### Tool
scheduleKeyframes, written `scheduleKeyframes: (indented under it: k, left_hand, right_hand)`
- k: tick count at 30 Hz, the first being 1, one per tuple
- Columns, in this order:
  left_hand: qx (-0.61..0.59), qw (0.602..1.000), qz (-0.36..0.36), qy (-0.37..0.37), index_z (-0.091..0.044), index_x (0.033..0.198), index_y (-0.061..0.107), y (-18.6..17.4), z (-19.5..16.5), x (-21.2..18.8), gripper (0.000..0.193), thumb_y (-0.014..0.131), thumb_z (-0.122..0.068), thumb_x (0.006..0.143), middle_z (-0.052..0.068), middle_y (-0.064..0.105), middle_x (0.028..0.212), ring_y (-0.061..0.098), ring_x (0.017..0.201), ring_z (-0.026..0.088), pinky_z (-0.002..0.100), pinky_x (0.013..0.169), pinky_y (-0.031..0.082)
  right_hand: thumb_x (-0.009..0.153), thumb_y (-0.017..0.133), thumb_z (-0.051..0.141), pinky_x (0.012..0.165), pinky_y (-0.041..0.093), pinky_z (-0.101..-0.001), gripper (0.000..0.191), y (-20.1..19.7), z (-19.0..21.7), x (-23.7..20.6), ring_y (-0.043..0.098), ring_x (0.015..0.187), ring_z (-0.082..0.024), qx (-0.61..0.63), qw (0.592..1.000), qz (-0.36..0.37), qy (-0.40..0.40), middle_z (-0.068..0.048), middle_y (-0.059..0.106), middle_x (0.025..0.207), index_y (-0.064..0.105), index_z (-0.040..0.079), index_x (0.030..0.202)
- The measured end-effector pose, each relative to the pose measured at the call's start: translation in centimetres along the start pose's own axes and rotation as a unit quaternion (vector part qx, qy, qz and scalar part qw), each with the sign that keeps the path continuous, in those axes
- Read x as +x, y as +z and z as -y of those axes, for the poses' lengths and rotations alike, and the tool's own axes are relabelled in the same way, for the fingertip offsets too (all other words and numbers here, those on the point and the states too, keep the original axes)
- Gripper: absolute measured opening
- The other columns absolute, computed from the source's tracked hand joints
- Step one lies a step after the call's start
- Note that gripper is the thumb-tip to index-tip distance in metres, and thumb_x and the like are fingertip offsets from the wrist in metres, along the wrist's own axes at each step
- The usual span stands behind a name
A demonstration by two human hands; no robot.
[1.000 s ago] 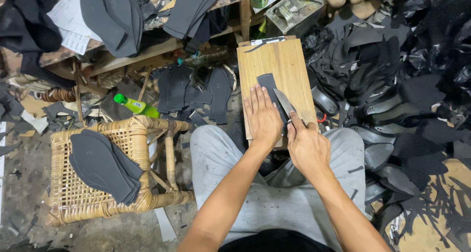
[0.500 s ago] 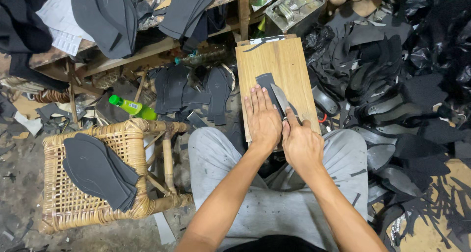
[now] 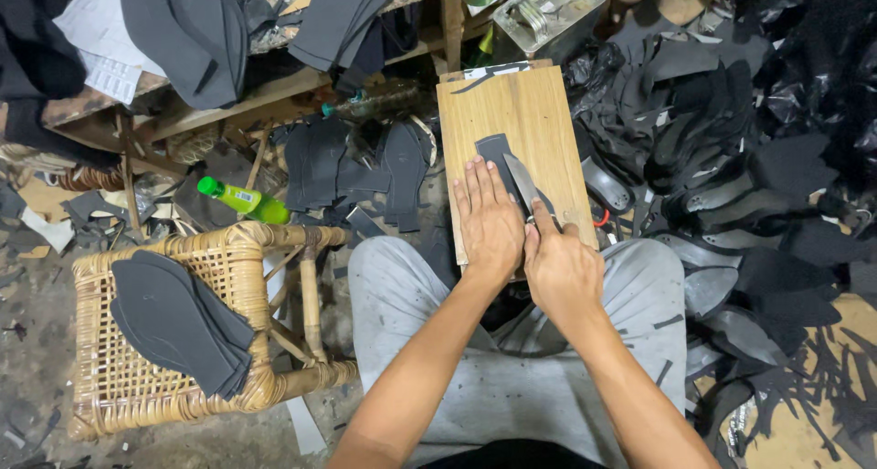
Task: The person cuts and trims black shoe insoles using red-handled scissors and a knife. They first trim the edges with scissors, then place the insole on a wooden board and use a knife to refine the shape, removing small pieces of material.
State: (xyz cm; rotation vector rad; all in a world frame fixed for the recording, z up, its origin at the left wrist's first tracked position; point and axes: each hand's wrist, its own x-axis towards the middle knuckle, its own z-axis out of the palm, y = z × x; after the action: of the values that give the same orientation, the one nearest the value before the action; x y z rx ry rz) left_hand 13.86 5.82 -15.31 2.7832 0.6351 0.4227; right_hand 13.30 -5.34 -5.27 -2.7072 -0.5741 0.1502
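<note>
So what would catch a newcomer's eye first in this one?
The light wooden cutting board on the lap, centre, where the left hand pins a dark sole-shaped piece while the right hand holds a steel blade on it. Then the woven rattan stool, lower left, stacked with dark insoles.

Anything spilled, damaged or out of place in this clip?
A green bottle lies on its side on the floor among dark scraps. Otherwise the left hand presses a dark piece flat on the board while the right hand holds a knife.

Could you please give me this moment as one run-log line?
left hand: flat on dark piece | right hand: grips knife, blade on piece | board: on lap
</note>
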Motion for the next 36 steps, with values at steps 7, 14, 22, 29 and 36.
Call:
scheduleKeyframes:
  k: [7,14,22,29,36]
  left_hand:
    - [0.012,1.000,-0.017,0.015,0.012,0.153,0.034,-0.3,0.2,0.2,0.066,0.049,-0.024,0.100,0.028,0.028,0.165,0.020,0.157,0.038,0.051,0.129,0.010]
    - [0.006,0.999,0.036,0.023,0.016,0.152,0.030,-1.9,0.0,0.1,0.082,0.057,-0.030,0.090,0.032,0.023,0.164,0.016,0.156,0.041,0.051,0.127,0.009]
    - [-0.002,0.998,0.053,0.023,0.017,0.152,0.027,-2.1,0.1,0.3,0.087,0.057,-0.034,0.088,0.033,0.021,0.163,0.014,0.155,0.042,0.051,0.127,0.006]
    - [0.015,0.998,0.054,0.025,0.015,0.153,0.025,-1.7,0.2,0.3,0.086,0.056,-0.035,0.091,0.031,0.018,0.165,0.012,0.156,0.041,0.050,0.127,0.006]
    - [0.031,0.998,0.048,0.026,0.014,0.154,0.026,-1.3,0.4,0.3,0.079,0.050,-0.033,0.096,0.030,0.018,0.166,0.012,0.157,0.040,0.050,0.128,0.005]
  right_hand:
    - [0.101,0.050,0.033,0.069,0.057,-0.0545,0.046,0.4,0.4,1.3,0.070,0.074,-0.048,-0.002,0.999,-0.021,-0.027,-0.035,0.066,0.100,0.061,0.013,0.141]
    - [0.102,0.048,0.035,0.071,0.057,-0.0551,0.046,0.6,0.9,1.5,0.071,0.076,-0.047,-0.011,1.000,0.006,0.003,-0.031,0.067,0.096,0.059,0.016,0.143]
    - [0.103,0.049,0.037,0.069,0.057,-0.0551,0.046,0.7,1.3,2.0,0.071,0.075,-0.046,-0.020,1.000,0.019,0.011,-0.030,0.067,0.098,0.058,0.017,0.143]
    - [0.103,0.049,0.037,0.072,0.057,-0.0543,0.047,0.7,1.4,2.2,0.071,0.078,-0.047,-0.020,0.999,0.022,0.015,-0.030,0.067,0.101,0.058,0.018,0.144]
    - [0.102,0.049,0.037,0.071,0.057,-0.0543,0.047,0.9,1.5,2.6,0.071,0.077,-0.047,-0.017,1.000,0.023,0.010,-0.030,0.066,0.100,0.058,0.017,0.144]
